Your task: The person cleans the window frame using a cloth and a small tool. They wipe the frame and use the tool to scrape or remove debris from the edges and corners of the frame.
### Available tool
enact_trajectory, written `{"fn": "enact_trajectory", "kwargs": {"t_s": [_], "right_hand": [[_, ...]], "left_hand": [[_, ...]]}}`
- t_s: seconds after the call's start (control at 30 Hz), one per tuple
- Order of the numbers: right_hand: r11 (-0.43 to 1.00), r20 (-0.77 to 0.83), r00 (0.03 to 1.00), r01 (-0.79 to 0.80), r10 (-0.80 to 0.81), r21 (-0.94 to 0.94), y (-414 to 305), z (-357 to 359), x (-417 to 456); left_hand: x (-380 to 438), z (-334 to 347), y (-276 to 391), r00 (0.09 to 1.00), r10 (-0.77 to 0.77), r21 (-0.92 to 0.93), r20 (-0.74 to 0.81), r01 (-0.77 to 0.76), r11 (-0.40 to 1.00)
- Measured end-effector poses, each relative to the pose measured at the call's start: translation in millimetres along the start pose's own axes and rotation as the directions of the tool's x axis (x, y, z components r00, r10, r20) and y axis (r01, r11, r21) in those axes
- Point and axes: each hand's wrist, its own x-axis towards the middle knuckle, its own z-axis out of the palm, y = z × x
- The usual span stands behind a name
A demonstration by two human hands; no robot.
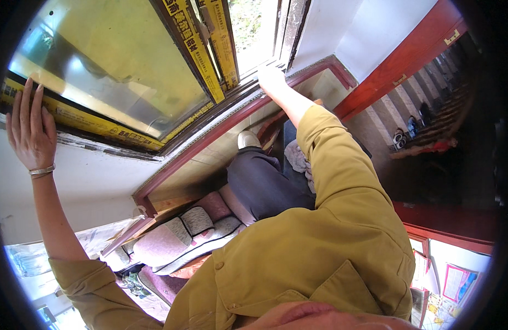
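Note:
My left hand (30,128) lies spread against the side frame of a window (101,123), fingertips at the edge of the glass pane (122,66). It grips nothing; a silver bangle (42,170) circles that wrist. The frame's members carry yellow protective film (192,49) with printed writing. With the arm stretched out, my right hand (272,79) rests at the sill track (245,87), beside the bright window opening (254,37). Glare washes out its fingers, so whether they hold anything is unclear.
Dark red trim (212,138) edges the sill. Below are a cushioned sofa (167,243), a crumpled pinkish cloth (296,156) and my white shoe (248,140). Beyond a red wooden board (402,62), steps (385,117) run down, with shoes (399,139) on them.

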Motion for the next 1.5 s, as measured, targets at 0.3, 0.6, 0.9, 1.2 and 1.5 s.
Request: {"fn": "enact_trajectory", "kwargs": {"t_s": [0.3, 0.6, 0.9, 1.2, 1.5], "right_hand": [[0.990, -0.053, 0.992, -0.111, 0.116, 0.088, -2, 6, 18], [0.993, -0.061, 0.994, -0.082, 0.088, 0.090, -5, -7, 18], [0.997, -0.139, 0.988, -0.060, 0.065, 0.039, 16, 21, 32], [0.985, -0.053, 0.986, -0.154, 0.158, 0.072, 13, 26, 29], [0.972, -0.369, 0.926, 0.008, 0.081, 0.233, -28, -17, 42]], "left_hand": [[1, 0, -3, 1.000, 0.013, 0.026, 0.016, -0.013, 1.000], [-1, 3, -6, 0.999, 0.036, 0.006, -0.034, -0.036, 0.999], [1, 2, -9, 0.998, 0.052, -0.009, -0.020, -0.052, 0.999], [-1, 3, -9, 0.999, 0.045, 0.001, -0.005, -0.045, 0.999], [-1, 3, -8, 0.999, 0.036, 0.017, 0.009, -0.036, 0.999]]}}
